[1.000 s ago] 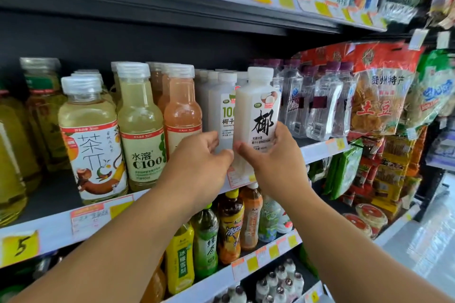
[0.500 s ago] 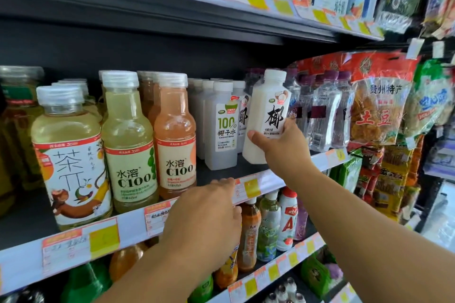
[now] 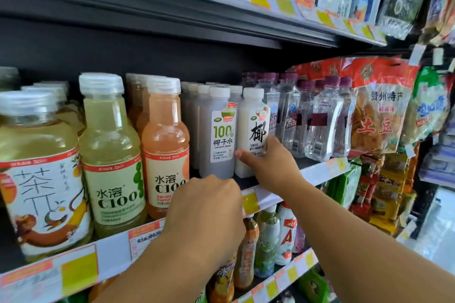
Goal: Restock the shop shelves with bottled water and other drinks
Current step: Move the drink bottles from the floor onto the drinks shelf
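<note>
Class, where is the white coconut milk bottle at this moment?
White coconut milk bottle: mid-frame on the middle shelf, gripped by the right hand, between the coconut water bottle and purple-capped water bottles.

A milky white plastic bottle with a white cap (image 3: 251,135) bears a large black character on its white label. Beside it, a cloudy grey bottle (image 3: 219,140) shows green "100%" lettering. A peach-orange drink bottle (image 3: 165,145) and a pale yellow-green drink bottle (image 3: 110,150) carry cream labels banded in red. Clear water bottles with purple caps (image 3: 320,125) follow. Yellow and orange price tags (image 3: 250,203) line the white shelf edge
</note>
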Demonstrator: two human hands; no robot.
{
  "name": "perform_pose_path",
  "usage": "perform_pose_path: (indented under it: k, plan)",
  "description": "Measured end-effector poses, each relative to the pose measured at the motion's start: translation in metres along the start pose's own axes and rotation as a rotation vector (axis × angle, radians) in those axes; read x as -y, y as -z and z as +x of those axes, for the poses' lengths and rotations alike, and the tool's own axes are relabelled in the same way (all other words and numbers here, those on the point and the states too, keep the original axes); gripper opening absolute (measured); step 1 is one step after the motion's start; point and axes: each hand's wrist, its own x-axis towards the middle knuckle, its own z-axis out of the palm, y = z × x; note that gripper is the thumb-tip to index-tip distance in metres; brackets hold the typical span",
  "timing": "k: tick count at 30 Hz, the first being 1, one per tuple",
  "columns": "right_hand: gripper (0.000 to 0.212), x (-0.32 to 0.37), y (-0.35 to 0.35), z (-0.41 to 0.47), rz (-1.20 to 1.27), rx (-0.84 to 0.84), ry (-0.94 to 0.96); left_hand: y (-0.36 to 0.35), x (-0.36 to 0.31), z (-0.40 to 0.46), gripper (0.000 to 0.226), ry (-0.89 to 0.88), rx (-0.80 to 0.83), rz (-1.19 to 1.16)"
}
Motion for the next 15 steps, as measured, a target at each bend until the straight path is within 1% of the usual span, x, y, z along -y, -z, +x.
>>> perform_pose_path:
  k: [5,7,9,11,13,15]
  plan:
    - [0.061,0.005,0.001,0.009,-0.245,0.052,-0.055,-0.001,0.007,0.003,0.010,-0.032,0.028,0.002]
    - [0.071,0.009,0.003,0.009,-0.334,0.069,-0.057,-0.002,0.006,0.004,0.014,-0.037,0.042,0.003]
    - [0.077,0.009,0.003,0.006,-0.359,0.073,-0.039,-0.004,0.007,0.005,0.016,-0.042,0.060,-0.003]
    - [0.070,0.004,-0.001,-0.002,-0.286,0.022,0.017,-0.005,0.009,0.006,0.019,-0.052,0.059,-0.011]
    - [0.056,-0.002,-0.006,-0.013,-0.196,-0.061,0.066,-0.006,0.011,0.007,0.019,-0.060,0.052,-0.024]
    - [0.041,-0.005,-0.011,-0.018,-0.191,-0.100,0.094,-0.005,0.011,0.006,0.017,-0.069,0.050,-0.034]
